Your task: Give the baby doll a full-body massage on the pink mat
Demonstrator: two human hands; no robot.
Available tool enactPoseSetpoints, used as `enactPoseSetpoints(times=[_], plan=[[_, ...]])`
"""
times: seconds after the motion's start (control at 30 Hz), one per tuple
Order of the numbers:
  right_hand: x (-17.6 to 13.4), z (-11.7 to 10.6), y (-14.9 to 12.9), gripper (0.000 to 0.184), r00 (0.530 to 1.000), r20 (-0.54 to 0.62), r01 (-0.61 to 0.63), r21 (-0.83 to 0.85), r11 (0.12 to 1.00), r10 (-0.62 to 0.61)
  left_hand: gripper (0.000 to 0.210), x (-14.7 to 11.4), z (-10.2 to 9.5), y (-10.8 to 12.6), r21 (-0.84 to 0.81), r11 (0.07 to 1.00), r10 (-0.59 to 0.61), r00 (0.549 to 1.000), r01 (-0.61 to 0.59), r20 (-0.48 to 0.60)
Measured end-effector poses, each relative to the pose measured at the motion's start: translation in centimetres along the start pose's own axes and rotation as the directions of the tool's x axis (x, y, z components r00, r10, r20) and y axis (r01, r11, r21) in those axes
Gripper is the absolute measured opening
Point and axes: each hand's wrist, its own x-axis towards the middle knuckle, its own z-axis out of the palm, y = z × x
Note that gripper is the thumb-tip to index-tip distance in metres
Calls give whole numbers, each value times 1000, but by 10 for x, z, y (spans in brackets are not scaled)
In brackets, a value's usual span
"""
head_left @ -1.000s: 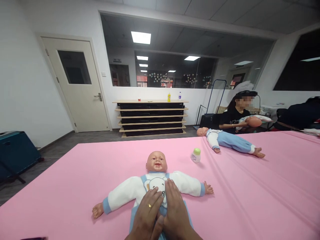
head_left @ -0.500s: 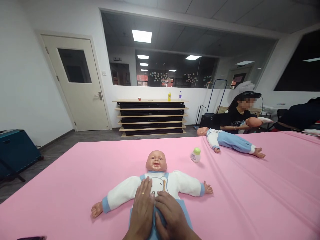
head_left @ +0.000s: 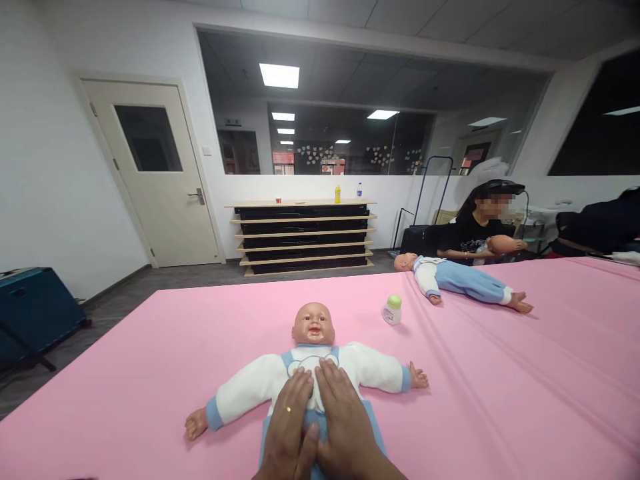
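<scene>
A baby doll in a white and blue outfit lies face up on the pink-covered table, arms spread and head away from me. My left hand, with a ring on one finger, rests flat on the left side of its belly and chest. Beside it my right hand lies flat on the doll's chest, fingers stretched toward its neck. Both hands hold nothing. They hide much of the doll's lower front, and its legs are not visible.
A small bottle with a green cap stands right of the doll's head. Farther right lies a second doll in blue trousers. Behind it, a person in a black cap holds another doll. A low shelf stack stands by the wall.
My right hand has slid up the doll's chest, its fingers now straighter. My left hand has moved down a little toward me. The other person's doll has shifted slightly.
</scene>
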Motion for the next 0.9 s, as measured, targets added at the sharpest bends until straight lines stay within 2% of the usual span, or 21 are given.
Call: enactPoseSetpoints(times=[0.1, 0.17, 0.27, 0.4, 0.53, 0.67, 0.7, 0.73, 0.83, 0.9], plan=[[-6, 12, 2, 86, 992, -124, -43, -56, 998, 35, 50, 2, 0, -5, -41, 992, 122, 992, -121, 34], [-7, 15, 2, 89, 981, -192, -56, -62, 996, 43, 46, 6, 0, -5, -49, 992, 117, 988, -112, 100], [-7, 11, -1, 85, 969, -246, -9, -22, 1000, 3, 45, 15, -1, -2, 7, 997, -71, 982, 71, 177], [-8, 3, 1, 63, 946, -297, 153, 46, 987, -133, 47, 16, 4, -1, 54, 963, -271, 945, 266, 184], [-6, 0, 5, 42, 925, -249, 316, 90, 944, -286, 49, 4, 15, -7, 0, 914, -403, 910, 405, 95], [7, -1, 2, 45, 877, -167, 473, 125, 872, -451, 49, -4, 19, -10, -130, 829, -551, 834, 544, -19], [10, -1, 1, 47, 866, -151, 495, 134, 858, -476, 49, -4, 18, -9, -150, 829, -550, 834, 538, -50], [13, -1, 1, 50, 862, -139, 505, 146, 851, -488, 49, -4, 16, -8, -156, 851, -516, 853, 501, -78], [14, -1, 2, 61, 894, -105, 447, 176, 877, -435, 52, -1, 9, -3, -109, 962, -263, 957, 250, -120], [12, 1, 4, 68, 929, -71, 371, 168, 913, -364, 53, 1, 4, 2, -76, 990, -127, 984, 118, -129]])
